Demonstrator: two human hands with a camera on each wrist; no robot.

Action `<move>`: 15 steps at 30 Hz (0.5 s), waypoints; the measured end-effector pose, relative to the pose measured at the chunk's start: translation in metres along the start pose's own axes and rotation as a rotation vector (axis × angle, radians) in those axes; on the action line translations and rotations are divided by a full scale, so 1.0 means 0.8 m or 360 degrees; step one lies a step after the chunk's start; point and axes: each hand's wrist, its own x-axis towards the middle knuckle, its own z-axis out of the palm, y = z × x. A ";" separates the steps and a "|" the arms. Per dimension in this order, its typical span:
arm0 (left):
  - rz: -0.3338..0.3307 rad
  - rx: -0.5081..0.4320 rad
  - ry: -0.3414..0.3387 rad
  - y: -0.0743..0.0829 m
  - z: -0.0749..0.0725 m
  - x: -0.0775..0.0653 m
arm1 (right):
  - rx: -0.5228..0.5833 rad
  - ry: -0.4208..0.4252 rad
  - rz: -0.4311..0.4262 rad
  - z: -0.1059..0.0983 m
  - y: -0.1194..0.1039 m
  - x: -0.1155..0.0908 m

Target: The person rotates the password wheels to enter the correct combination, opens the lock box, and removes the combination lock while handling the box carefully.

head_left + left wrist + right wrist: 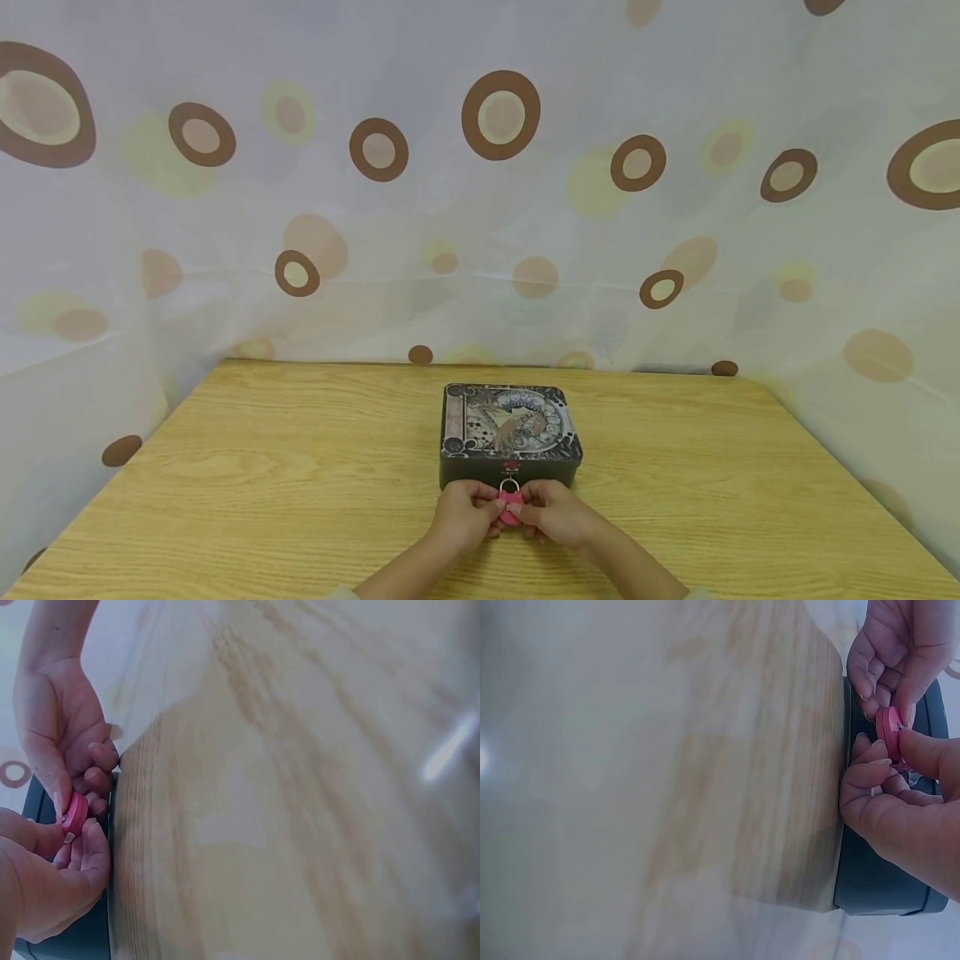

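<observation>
A pink padlock (511, 510) with a silver shackle (509, 483) is held at the front of a dark tin box (510, 425). My left hand (463, 515) pinches the padlock from the left, thumb on its face. From the right, my right hand (561, 515) pinches it too, and the two thumbs nearly meet. In the left wrist view the pink body (76, 813) shows between both hands' fingertips, which cover part of it. The shackle points up toward the box's red-marked latch (512, 467), overlapping the box front in the head view.
The box has a printed lid with a circular design and stands on a wood-grain table (315, 467). Behind the table and along both sides hangs a pale cloth (450, 208) with brown and yellow ovals.
</observation>
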 end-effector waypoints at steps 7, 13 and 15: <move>0.0012 0.0003 0.0005 0.000 0.000 0.000 | -0.0002 -0.0003 0.0002 0.000 0.000 0.001; 0.0020 0.0002 0.0014 0.001 -0.001 -0.002 | -0.0032 0.0010 0.0000 0.002 0.000 0.001; 0.0028 0.0001 0.0019 0.002 -0.001 -0.003 | -0.0041 0.0016 -0.0005 0.002 -0.001 0.000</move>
